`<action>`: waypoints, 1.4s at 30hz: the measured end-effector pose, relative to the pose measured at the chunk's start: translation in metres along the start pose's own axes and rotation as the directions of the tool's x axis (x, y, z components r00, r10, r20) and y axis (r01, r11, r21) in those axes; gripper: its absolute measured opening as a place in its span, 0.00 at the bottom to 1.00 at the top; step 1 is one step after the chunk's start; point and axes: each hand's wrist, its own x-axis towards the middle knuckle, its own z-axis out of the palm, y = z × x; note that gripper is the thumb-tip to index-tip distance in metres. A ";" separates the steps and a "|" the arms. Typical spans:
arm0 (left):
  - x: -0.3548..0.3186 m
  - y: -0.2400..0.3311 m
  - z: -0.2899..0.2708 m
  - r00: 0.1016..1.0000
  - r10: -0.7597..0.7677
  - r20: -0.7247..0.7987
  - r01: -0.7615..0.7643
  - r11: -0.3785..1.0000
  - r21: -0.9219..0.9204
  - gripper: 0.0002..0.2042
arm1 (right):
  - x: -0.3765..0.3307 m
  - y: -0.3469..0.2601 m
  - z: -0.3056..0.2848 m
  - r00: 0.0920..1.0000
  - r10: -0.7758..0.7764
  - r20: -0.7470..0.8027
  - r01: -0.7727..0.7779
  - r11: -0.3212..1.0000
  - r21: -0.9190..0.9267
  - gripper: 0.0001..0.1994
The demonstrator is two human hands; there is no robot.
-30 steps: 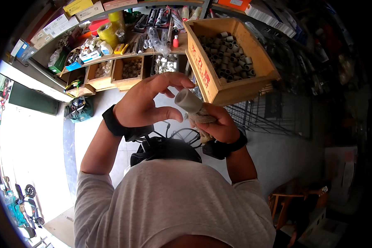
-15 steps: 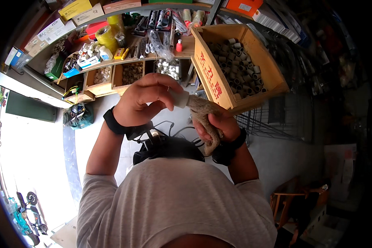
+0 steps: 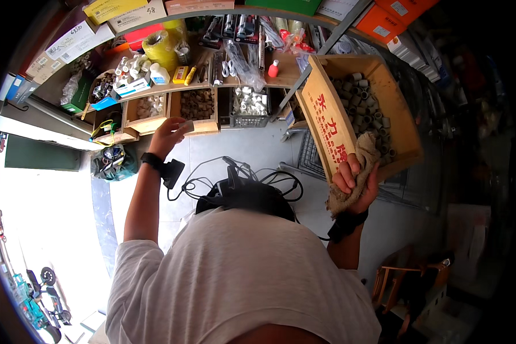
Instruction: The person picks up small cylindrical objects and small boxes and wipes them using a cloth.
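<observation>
We split hands: left hand (image 3: 169,135) now pinches fitting (image 3: 187,125) at brown-parts bin (image 3: 198,106), right hand (image 3: 355,180) clamps rag (image 3: 358,172) (wiping looks finished).

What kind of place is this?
Likely a hardware or plumbing-parts shop: shelf bins of small fittings, a wooden crate of short pipe couplings, boxed stock above. The right hand holds a rag; the left hand reaches a bin.
</observation>
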 end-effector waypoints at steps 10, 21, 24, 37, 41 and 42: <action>0.101 -0.041 0.000 0.974 -0.080 -0.211 0.017 0.958 -0.287 0.33 | -0.023 -0.018 -0.010 0.970 -0.215 -0.115 0.221 0.975 0.037 0.19; 0.114 -0.015 0.074 0.999 0.040 0.011 -0.038 0.990 -0.135 0.21 | -0.063 -0.059 -0.043 0.893 -0.400 -0.204 0.437 0.880 0.185 0.19; 0.108 0.028 0.109 0.984 0.149 0.103 -0.150 0.989 0.007 0.18 | -0.074 -0.081 -0.068 0.904 -0.401 -0.152 0.426 0.876 0.224 0.19; 0.034 0.256 0.314 0.596 0.460 0.658 -0.697 0.703 0.139 0.15 | -0.129 -0.209 -0.152 0.917 -0.351 -0.188 0.391 0.885 0.255 0.21; 0.030 0.293 0.383 0.495 0.361 0.790 -0.802 0.540 0.256 0.16 | -0.137 -0.228 -0.166 0.917 -0.333 -0.219 0.385 0.882 0.271 0.21; 0.028 0.297 0.404 0.475 0.331 0.816 -0.837 0.457 0.302 0.16 | -0.139 -0.232 -0.167 0.916 -0.329 -0.228 0.385 0.880 0.277 0.21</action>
